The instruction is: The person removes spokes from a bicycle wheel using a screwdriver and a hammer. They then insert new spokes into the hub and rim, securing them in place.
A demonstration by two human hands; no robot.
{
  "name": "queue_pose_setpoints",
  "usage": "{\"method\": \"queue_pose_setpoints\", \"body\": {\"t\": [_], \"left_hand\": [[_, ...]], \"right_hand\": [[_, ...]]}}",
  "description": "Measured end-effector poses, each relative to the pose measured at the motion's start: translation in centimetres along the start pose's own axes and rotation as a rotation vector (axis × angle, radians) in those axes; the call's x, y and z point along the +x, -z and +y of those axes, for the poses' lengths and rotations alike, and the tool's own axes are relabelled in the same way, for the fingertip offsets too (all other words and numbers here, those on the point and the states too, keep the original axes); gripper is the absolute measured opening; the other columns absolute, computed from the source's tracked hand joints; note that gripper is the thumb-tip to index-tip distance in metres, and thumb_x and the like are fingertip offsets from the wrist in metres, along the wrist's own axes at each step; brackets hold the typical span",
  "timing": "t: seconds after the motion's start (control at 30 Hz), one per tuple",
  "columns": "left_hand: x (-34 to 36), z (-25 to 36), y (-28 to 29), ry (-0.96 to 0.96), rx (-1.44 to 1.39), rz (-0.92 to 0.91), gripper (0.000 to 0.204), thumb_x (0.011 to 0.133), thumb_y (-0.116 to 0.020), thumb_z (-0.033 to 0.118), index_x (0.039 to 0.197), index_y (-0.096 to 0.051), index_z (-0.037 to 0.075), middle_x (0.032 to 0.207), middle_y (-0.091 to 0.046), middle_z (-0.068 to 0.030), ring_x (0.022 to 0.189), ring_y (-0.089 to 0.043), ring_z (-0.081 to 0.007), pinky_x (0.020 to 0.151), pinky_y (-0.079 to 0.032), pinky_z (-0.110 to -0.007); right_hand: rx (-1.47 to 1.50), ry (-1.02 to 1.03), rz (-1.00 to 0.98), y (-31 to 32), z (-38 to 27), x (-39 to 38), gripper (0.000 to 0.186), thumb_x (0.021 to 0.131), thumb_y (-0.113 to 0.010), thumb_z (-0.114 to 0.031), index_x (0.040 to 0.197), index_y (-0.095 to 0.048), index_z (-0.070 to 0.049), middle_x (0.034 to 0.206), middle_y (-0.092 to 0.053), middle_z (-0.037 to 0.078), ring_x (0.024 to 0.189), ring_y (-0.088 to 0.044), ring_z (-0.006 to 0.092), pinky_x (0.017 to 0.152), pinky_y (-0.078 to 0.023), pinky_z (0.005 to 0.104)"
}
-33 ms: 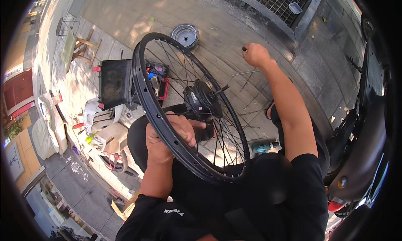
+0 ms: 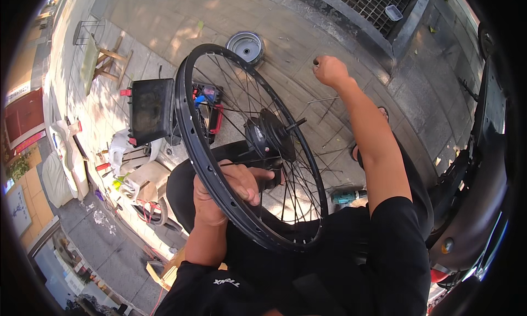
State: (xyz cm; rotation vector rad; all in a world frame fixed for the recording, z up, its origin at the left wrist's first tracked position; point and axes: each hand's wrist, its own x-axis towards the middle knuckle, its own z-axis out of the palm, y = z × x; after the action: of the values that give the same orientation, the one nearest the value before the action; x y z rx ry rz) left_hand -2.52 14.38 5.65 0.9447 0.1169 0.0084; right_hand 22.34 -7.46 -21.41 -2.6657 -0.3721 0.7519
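A black bicycle wheel rim (image 2: 193,124) stands tilted across my lap. In it sits a black hub motor (image 2: 263,137) with thin dark spokes running to the rim. My left hand (image 2: 233,187) is wrapped round the rim's near left side, fingers reaching in among the spokes. Beyond the rim, on the right, my right hand (image 2: 331,71) is raised apart from the wheel in a closed fist. Something small and dark shows at its fingers, too little to name. Several loose spokes (image 2: 332,149) lie on the paving beyond the wheel's right side.
An open black toolbox (image 2: 151,110) lies left of the wheel. A round silver metal part (image 2: 245,47) rests on the paving. A teal power drill (image 2: 346,197) is near my right leg. A wooden stool (image 2: 110,55) stands far left, a scooter (image 2: 469,206) at right, a floor grate (image 2: 370,3) at the back.
My right hand has shifted slightly left. The wheel sits slightly lower in the picture. My left hand keeps its hold on the rim.
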Motion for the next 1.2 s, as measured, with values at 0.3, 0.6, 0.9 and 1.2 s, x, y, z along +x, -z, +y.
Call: {"method": "queue_pose_setpoints", "body": {"t": [0.3,0.6,0.9,1.2], "left_hand": [[1.1,0.1,1.9,-0.015,-0.045,-0.113,0.028,0.1,-0.064,0.021,0.09,-0.075,-0.003,0.084,-0.071,-0.0133,0.074,-0.068,-0.0247,0.092,-0.055,-0.058],[1.6,0.9,1.9,0.057,-0.124,-0.089,0.033,0.103,-0.06,0.027,0.092,-0.075,-0.001,0.083,-0.07,-0.0128,0.073,-0.068,-0.0244,0.092,-0.053,-0.057],[1.7,1.4,0.9,0.113,0.036,-0.078,0.015,0.097,-0.07,0.014,0.097,-0.076,0.0,0.084,-0.068,-0.0122,0.073,-0.069,-0.0229,0.094,-0.055,-0.054],[-0.8,-2.3,-0.4,0.114,0.03,-0.148,0.021,0.099,-0.069,0.009,0.115,-0.072,-0.005,0.106,-0.069,-0.0089,0.096,-0.068,-0.0183,0.093,-0.055,-0.035]], "right_hand": [[-0.113,0.15,0.008,-8.8,-4.5,8.9,0.024,0.092,-0.058,-0.017,0.104,-0.078,-0.012,0.115,-0.074,0.014,0.106,-0.071,0.0353,0.09,-0.058,0.0464],[-0.191,0.241,-0.023,-10.2,-4.4,10.1,0.021,0.091,-0.058,-0.017,0.1,-0.073,-0.005,0.11,-0.073,0.019,0.104,-0.071,0.0389,0.089,-0.057,0.0484],[0.099,-0.045,0.001,-3.9,-3.3,4.5,0.039,0.086,-0.061,-0.016,0.121,-0.068,0.0,0.116,-0.07,0.03,0.111,-0.067,0.0447,0.098,-0.053,0.0492],[0.092,0.149,0.21,17.8,-4.7,-14.8,0.033,0.09,-0.07,-0.02,0.116,-0.075,0.0,0.1,-0.078,0.017,0.092,-0.075,0.0241,0.085,-0.057,0.0338]]}}
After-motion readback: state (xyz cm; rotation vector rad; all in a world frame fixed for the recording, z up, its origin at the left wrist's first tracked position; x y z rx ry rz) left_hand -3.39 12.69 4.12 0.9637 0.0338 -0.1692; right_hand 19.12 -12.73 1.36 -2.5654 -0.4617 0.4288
